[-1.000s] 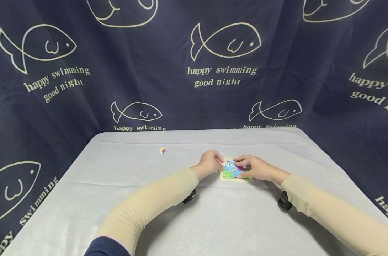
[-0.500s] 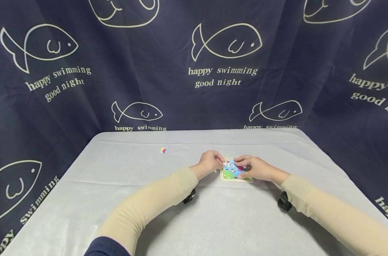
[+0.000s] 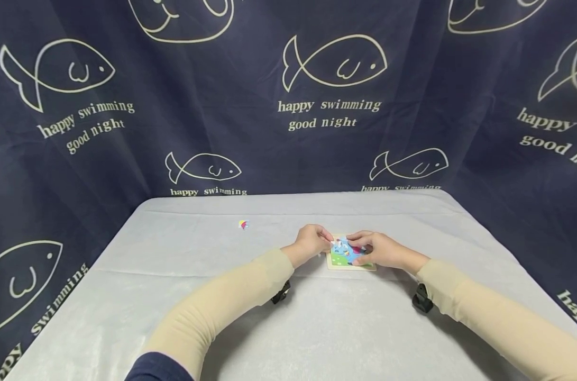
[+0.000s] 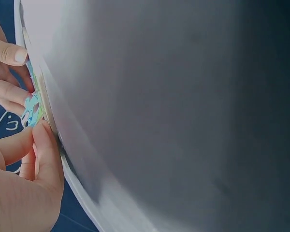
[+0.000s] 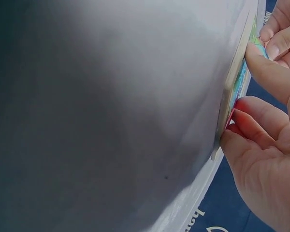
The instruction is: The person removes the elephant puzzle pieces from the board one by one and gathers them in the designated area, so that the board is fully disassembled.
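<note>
A small square jigsaw puzzle with a pale wooden frame (image 3: 352, 268) lies right of the table's middle in the head view. It shows blue, green and red picture parts. My left hand (image 3: 312, 239) is at its left edge, thumb and forefinger pinching a light blue puzzle piece (image 4: 32, 107). That piece stands tilted up from the board in the left wrist view. From the right, my right hand (image 3: 384, 251) spreads over the puzzle. Its thumb (image 5: 261, 60) touches the near part and its other fingertips rest by a red part, covering some of the picture.
A loose puzzle piece (image 3: 243, 225) with yellow and pink on it lies farther left on the white-covered table (image 3: 317, 323). Behind the table hangs a dark blue curtain (image 3: 250, 106) with fish drawings. Black camera mounts (image 3: 422, 299) sit under both wrists.
The light blue piece at my left fingertips shifts and tilts slightly. Both hands stay in almost the same place, and the loose piece lies where it was.
</note>
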A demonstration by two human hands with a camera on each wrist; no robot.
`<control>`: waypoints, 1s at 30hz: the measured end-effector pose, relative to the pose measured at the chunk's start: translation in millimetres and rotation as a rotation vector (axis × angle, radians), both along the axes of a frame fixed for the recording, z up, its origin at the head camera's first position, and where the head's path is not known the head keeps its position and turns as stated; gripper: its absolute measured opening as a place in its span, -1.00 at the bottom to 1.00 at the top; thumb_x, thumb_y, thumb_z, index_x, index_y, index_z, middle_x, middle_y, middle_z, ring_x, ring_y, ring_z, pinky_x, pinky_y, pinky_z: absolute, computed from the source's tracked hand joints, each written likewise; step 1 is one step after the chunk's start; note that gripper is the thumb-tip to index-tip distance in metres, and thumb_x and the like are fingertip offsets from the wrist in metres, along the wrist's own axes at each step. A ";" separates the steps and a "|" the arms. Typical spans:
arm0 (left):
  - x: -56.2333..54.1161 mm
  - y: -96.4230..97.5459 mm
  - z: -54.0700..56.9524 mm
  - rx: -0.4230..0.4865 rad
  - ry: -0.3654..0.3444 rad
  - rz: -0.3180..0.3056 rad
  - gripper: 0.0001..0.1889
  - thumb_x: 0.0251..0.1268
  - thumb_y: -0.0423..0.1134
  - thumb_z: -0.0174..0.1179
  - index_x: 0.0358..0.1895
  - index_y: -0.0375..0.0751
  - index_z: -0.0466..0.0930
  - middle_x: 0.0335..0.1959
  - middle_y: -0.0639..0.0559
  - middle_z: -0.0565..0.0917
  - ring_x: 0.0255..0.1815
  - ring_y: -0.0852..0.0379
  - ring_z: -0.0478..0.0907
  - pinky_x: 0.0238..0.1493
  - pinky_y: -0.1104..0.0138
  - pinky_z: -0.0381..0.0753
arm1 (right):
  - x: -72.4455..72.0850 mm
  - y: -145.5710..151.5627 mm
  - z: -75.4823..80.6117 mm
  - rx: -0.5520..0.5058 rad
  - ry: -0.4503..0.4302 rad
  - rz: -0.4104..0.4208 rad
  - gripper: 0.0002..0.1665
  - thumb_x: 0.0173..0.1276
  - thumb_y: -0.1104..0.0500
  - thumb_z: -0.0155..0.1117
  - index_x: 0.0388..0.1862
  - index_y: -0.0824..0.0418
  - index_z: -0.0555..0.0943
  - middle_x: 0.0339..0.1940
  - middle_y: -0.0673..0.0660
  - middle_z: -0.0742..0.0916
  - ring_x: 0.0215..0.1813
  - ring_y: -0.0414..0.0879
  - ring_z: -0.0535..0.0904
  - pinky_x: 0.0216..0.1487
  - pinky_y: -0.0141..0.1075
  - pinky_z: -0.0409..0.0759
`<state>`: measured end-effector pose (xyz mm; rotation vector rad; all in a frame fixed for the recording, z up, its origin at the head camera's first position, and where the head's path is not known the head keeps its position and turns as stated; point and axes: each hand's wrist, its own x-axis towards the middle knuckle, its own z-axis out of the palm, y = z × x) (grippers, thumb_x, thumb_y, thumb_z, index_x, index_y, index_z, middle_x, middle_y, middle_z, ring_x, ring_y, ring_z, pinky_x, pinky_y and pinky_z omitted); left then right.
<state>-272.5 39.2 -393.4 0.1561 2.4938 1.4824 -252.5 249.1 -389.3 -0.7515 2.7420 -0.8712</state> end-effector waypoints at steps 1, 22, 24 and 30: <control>0.1 -0.1 0.6 0.004 -0.001 0.002 -0.89 0.11 -0.49 0.32 -0.36 -0.23 0.63 -0.57 0.07 0.58 -0.57 0.21 0.50 -0.54 0.47 0.60 | -0.4 -0.1 0.1 0.003 0.003 0.000 -0.29 0.13 0.13 0.49 0.20 0.46 0.51 0.32 0.37 0.49 0.32 0.30 0.41 0.25 0.02 0.54; 2.6 -4.3 4.6 0.043 -0.037 0.063 -0.94 0.17 -0.48 0.29 -0.32 -0.30 0.63 -0.42 -0.08 0.68 -0.40 0.13 0.72 -0.31 0.40 0.74 | -1.8 0.0 -0.6 0.003 -0.002 0.001 -0.28 0.13 0.11 0.49 0.20 0.45 0.51 0.33 0.35 0.49 0.33 0.30 0.39 0.27 0.03 0.52; 2.2 -6.1 5.0 0.054 -0.040 0.062 -0.94 0.17 -0.48 0.29 -0.32 -0.30 0.64 -0.41 -0.09 0.69 -0.38 0.11 0.72 -0.28 0.40 0.74 | -1.4 0.2 -0.5 0.004 0.000 0.003 -0.29 0.13 0.12 0.49 0.20 0.45 0.51 0.33 0.36 0.49 0.33 0.30 0.39 0.27 0.04 0.52; 0.2 -11.7 7.3 0.105 -0.029 0.064 -0.93 0.17 -0.48 0.28 -0.30 -0.30 0.65 -0.37 -0.11 0.72 -0.35 0.09 0.74 -0.23 0.38 0.74 | -0.5 0.7 -1.0 -0.004 -0.003 0.008 -0.29 0.13 0.12 0.49 0.20 0.46 0.51 0.33 0.37 0.49 0.34 0.31 0.38 0.27 0.05 0.51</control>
